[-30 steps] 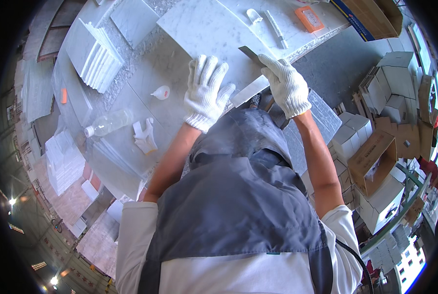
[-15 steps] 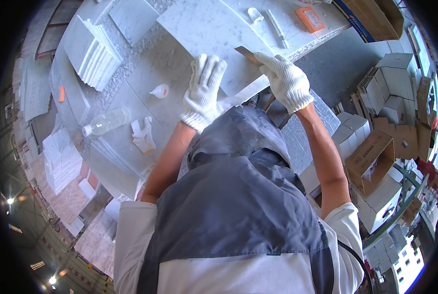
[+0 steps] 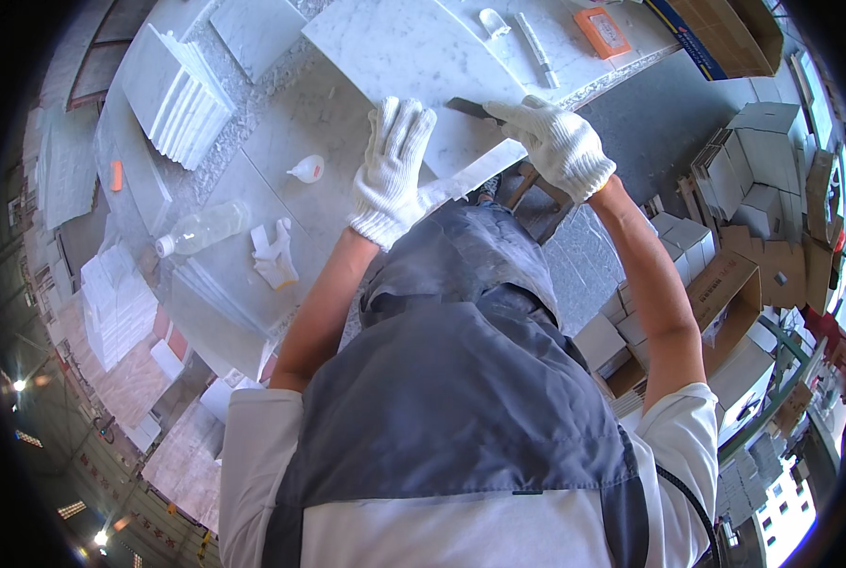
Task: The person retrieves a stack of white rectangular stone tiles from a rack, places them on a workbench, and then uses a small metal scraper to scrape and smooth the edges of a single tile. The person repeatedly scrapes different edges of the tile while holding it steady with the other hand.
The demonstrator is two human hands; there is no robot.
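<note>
Both my hands wear white knit gloves. My left hand (image 3: 391,175) lies with its fingers stretched out over the near edge of a grey-veined white marble slab (image 3: 394,47). Beside its thumb side runs a narrow pale strip (image 3: 480,173) along that near edge; whether it is a separate piece I cannot tell. My right hand (image 3: 560,147) is closed around a thin flat metal blade (image 3: 468,107), whose tip points left over the slab. The grip hides the blade's other end.
Beyond the slab lie a white tube (image 3: 536,52) and an orange-framed block (image 3: 603,33). To the left are a small white squeeze bottle (image 3: 306,168), a clear plastic bottle (image 3: 205,230), a spare glove (image 3: 274,256) and stacked tiles (image 3: 177,99). Cardboard boxes (image 3: 721,293) stand at right.
My right hand has moved slightly right and toward me, drawing the blade with it. The blade now looks darker and more level. My left hand has hardly moved.
</note>
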